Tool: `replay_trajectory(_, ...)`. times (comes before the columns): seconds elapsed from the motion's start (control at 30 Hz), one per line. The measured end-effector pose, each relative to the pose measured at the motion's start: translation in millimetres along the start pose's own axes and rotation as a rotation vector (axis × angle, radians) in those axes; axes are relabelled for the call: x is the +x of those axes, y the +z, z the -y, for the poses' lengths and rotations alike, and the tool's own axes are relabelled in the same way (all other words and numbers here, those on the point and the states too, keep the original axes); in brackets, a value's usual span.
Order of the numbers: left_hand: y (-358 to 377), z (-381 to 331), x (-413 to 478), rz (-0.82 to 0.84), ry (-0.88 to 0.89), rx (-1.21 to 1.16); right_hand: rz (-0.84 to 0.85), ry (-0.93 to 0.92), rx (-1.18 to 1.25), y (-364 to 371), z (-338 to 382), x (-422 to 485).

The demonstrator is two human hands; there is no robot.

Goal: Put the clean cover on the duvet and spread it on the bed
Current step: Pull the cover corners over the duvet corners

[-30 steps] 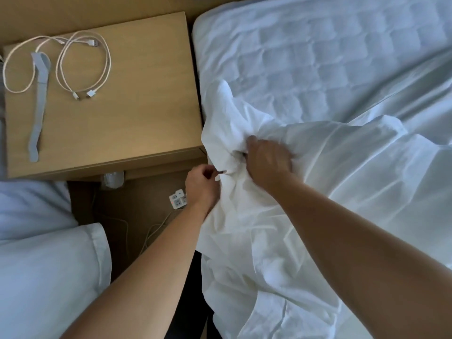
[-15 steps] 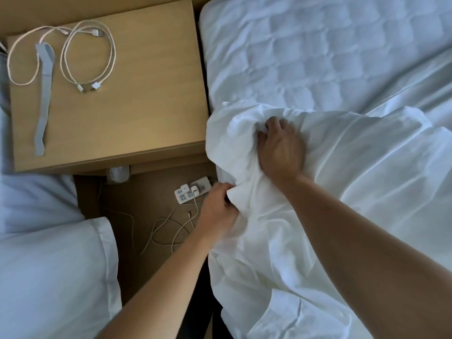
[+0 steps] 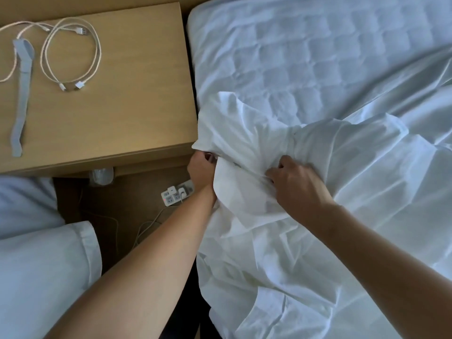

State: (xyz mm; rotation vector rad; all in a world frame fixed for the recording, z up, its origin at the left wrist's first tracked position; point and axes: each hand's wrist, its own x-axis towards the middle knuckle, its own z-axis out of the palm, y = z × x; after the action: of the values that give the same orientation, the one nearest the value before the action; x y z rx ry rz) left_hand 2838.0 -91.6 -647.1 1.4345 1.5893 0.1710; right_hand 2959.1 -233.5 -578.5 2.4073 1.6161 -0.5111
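Quilted bed (image 3: pixel 318 57) nxt to wood nightstand (image 3: pixel 137 99).

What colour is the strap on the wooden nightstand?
The long fabric strap is pale grey-blue, clearest in head view.

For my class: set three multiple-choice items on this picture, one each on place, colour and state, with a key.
1. Where does the power strip lie? A on the bed; B on the floor; C on a chair.
2. What colour is the strap on the nightstand? A red; B black; C grey.
3. What is the right hand doing? A gripping the white cover; B hanging free; C holding a cup.
Key: 1 B, it lies below the nightstand's edge. 2 C, pale grey against the wood. 3 A, it clenches a fold of it.
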Motion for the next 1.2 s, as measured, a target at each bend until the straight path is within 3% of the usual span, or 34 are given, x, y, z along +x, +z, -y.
replay_trajectory(0.17, 2.4, -5.3, -8.4, 0.062, 0.126, 0.005, 0.207, -0.058, -0.053, -25.5, -1.0, -2.7)
replay_trajectory(0.3, -6.1, 1.7, -23.8, -0.029, 0.102, 0.036, 0.028, -0.131, 0.091, -25.5, 19.6, 40.6)
replay_trajectory(0.37, -6.8, 12.6, -36.2, -0.045, 0.100, -0.040, 0.200, -0.074, 0.105, -9.3, 34.2, 59.9)
replay_trajectory(0.43, -6.3, 20.7, -49.0, 0.071, 0.071, -0.111, 0.355, -0.005, 0.070, 13.0, 40.5, 73.0)
replay_trajectory(0.63, 3.1, 26.1, -78.0, 0.212, 0.010, -0.301, 0.285, 0.060, 0.095, 40.7, 24.4, 75.7)
replay_trajectory(0.73, -9.2, 27.3, -81.7, 0.240, 0.067, -0.074, 0.154, -0.013, 0.118, 35.9, 17.2, 68.2)
replay_trajectory(0.87, -41.5, -10.5, -46.1, -0.165, 0.609, 0.247, -0.334, 0.060, 0.028, 35.6, 20.7, 42.1)
replay_trajectory(0.93, -38.1, -44.0, -18.3, -0.084, 0.774, 0.412, -0.390, 0.070, -0.049, 41.1, 24.5, 27.3)
replay_trajectory(1.07, 7.3, -71.6, 6.8, 0.225, 0.751, 0.879, -0.462, 0.057, 0.037, 39.5, 23.2, 13.5)
replay_trajectory(1.2, 27.4, -46.0, -3.7, 0.188, 0.802, 0.915, -0.444, -0.015, 0.038, 31.4, 11.1, 2.0)
